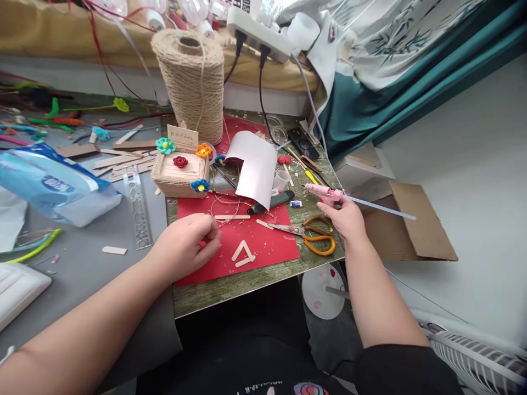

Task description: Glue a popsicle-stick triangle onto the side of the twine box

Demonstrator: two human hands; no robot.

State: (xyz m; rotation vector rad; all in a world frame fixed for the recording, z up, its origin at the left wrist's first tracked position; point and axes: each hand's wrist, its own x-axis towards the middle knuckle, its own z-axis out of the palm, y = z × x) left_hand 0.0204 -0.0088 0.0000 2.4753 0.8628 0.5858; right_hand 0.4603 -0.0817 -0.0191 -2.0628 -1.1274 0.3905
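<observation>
My right hand (348,218) grips a pink glue gun (325,192) at the table's right edge, and a long pale glue stick (381,207) sticks out of its back. My left hand (187,242) rests over the left part of a red sheet (272,247), its fingers curled; whether anything is in them is hidden. Short wooden sticks (244,251) lie on the sheet in an open triangle, with another wooden stick (231,217) above them. Scissors with orange handles (317,235) lie just left of my right hand. A twine-wrapped box (181,174) with small coloured flowers stands beyond my left hand.
A big twine spool (191,82) stands at the back, beside a curled white paper (257,167). A power strip (263,35) trails cords onto the table. At left are a clear ruler (138,211) and a blue tissue pack (57,184). An open cardboard box (424,219) stands right.
</observation>
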